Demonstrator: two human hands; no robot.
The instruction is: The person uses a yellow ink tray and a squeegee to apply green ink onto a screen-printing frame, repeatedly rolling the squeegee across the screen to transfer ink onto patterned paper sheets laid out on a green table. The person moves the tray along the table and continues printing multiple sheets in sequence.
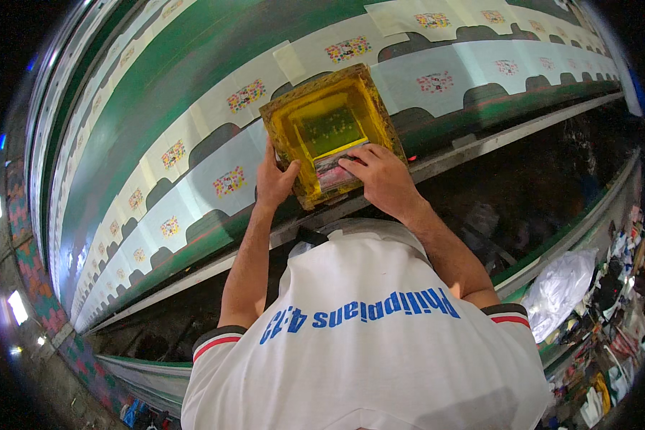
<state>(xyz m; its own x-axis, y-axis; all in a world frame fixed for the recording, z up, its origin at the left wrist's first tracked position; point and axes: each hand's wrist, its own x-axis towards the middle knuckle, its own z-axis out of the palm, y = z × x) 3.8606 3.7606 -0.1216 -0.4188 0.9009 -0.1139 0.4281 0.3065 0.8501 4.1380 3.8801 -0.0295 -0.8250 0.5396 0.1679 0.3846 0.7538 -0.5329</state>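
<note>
A yellow-stained screen-printing frame (381,100) lies tilted across the near row of pale fabric pieces on the long green table. My left hand (275,180) grips its left side, thumb over the rim. Inside the frame, at its near end, is a squeegee (331,174) smeared with pink and grey ink. My right hand (381,176) is closed on the squeegee's right part, and my fingers hide some of it. The mesh (330,127) shows yellow-green beyond the blade. What lies under the frame is hidden.
Pale fabric pieces (437,61) with colourful printed motifs run in curved rows along the green table (215,61). A metal rail (523,130) edges its near side. At the right, a plastic bag (565,290) and heaped fabric scraps (627,322) lie beyond another green-edged table.
</note>
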